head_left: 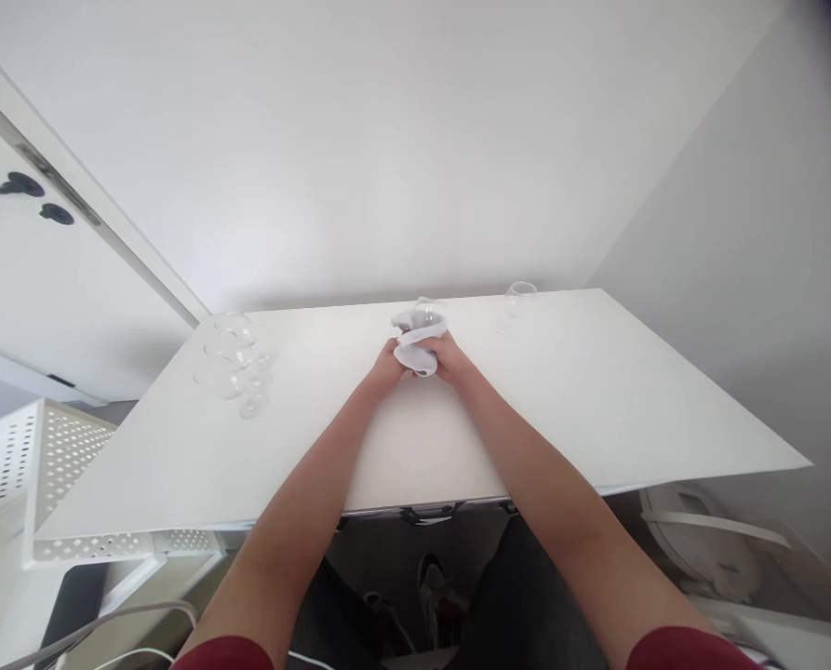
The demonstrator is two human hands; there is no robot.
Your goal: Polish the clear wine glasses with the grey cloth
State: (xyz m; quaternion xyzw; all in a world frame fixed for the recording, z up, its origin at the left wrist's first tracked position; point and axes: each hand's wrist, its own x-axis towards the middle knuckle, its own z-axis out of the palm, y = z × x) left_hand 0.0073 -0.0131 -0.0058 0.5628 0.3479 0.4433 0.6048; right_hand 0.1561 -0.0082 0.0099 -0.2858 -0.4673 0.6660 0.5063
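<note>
Over the middle of the white table (415,447), a clear wine glass (425,314) is partly wrapped in a white cloth (419,358). My left hand (391,365) is closed around the left side of the bundle, its fingertips mostly hidden by the cloth. From the right, my right hand (449,354) presses its fingers onto the cloth against the glass. The lower part of this glass is covered by the cloth and hands.
Several clear stemmed glasses (235,358) stand close together at the table's left end. Another stemmed glass (519,292) stands near the back edge, right of my hands. A white wall (401,149) rises behind. A white perforated basket (73,447) sits at the lower left.
</note>
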